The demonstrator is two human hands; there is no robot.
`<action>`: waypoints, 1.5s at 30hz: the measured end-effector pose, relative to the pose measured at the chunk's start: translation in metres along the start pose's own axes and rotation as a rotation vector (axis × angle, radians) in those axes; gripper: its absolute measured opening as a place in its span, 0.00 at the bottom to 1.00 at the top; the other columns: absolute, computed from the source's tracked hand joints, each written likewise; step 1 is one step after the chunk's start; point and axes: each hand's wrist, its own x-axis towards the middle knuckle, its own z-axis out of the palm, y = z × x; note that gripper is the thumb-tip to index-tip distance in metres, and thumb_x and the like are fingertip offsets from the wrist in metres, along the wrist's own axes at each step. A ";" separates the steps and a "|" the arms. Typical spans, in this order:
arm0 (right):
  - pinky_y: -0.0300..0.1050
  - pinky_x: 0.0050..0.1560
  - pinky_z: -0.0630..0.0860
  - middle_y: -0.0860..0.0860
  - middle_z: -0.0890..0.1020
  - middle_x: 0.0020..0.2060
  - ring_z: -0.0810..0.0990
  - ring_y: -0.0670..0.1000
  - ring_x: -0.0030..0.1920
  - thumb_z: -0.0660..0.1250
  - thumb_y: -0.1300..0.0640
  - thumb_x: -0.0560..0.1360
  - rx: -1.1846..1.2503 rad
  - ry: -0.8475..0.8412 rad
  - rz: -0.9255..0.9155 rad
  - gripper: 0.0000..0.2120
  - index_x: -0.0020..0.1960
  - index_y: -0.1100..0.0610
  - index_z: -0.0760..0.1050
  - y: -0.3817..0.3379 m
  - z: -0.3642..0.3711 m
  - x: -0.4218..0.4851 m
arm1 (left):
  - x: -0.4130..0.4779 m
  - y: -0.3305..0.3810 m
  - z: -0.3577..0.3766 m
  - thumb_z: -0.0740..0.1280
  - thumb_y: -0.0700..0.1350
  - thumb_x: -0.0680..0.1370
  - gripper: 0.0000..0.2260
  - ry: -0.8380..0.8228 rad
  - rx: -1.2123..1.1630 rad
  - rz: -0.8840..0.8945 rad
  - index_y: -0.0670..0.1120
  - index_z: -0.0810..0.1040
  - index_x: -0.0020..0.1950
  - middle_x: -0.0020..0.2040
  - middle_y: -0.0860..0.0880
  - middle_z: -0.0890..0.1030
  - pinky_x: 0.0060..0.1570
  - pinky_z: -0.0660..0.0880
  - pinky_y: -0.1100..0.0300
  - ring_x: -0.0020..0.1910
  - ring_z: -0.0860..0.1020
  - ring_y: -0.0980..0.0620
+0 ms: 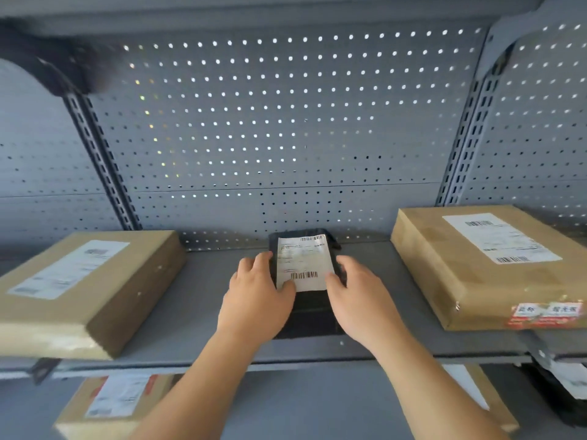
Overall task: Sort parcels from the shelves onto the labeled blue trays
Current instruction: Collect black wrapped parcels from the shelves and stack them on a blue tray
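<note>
Flanking barcode-labelled black parcel [309,309], hands

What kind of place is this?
Likely a parcel sorting or storage room: grey metal shelf with a pegboard back, cardboard boxes bearing barcode labels, and hands on a dark parcel.

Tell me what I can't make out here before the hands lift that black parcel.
Head view only:
- Label print on the black parcel: too small, blurred.
- Parcel's side edges: covered by left hand and right hand.
- Blue trays: out of frame.
- Lower-shelf boxes: blurred, partly behind the arms.
</note>
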 end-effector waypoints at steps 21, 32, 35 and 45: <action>0.46 0.40 0.73 0.46 0.85 0.45 0.81 0.53 0.48 0.60 0.54 0.80 0.409 -0.033 0.180 0.11 0.52 0.52 0.81 -0.012 0.008 0.011 | 0.010 -0.010 -0.003 0.65 0.52 0.81 0.10 -0.167 -0.540 -0.191 0.52 0.78 0.61 0.53 0.54 0.84 0.53 0.83 0.50 0.51 0.83 0.51; 0.45 0.50 0.80 0.34 0.85 0.42 0.82 0.41 0.47 0.61 0.58 0.82 0.764 -0.135 -0.014 0.15 0.45 0.40 0.79 -0.029 0.011 -0.004 | -0.046 -0.009 -0.026 0.69 0.49 0.80 0.08 0.173 -0.843 -0.307 0.58 0.78 0.59 0.54 0.54 0.85 0.42 0.83 0.55 0.51 0.85 0.50; 0.52 0.55 0.81 0.39 0.86 0.47 0.84 0.45 0.51 0.63 0.57 0.81 0.814 -0.220 -0.052 0.11 0.53 0.43 0.80 -0.047 0.025 -0.015 | -0.068 -0.024 -0.043 0.71 0.48 0.79 0.06 0.285 -0.887 -0.342 0.61 0.78 0.51 0.52 0.56 0.85 0.51 0.84 0.51 0.51 0.85 0.52; 0.53 0.57 0.82 0.39 0.87 0.45 0.85 0.45 0.50 0.64 0.58 0.80 0.861 -0.487 -0.256 0.15 0.44 0.40 0.83 -0.151 0.082 -0.076 | -0.155 -0.093 -0.123 0.69 0.50 0.79 0.07 0.598 -0.892 -0.467 0.59 0.78 0.56 0.54 0.55 0.84 0.52 0.84 0.50 0.52 0.84 0.50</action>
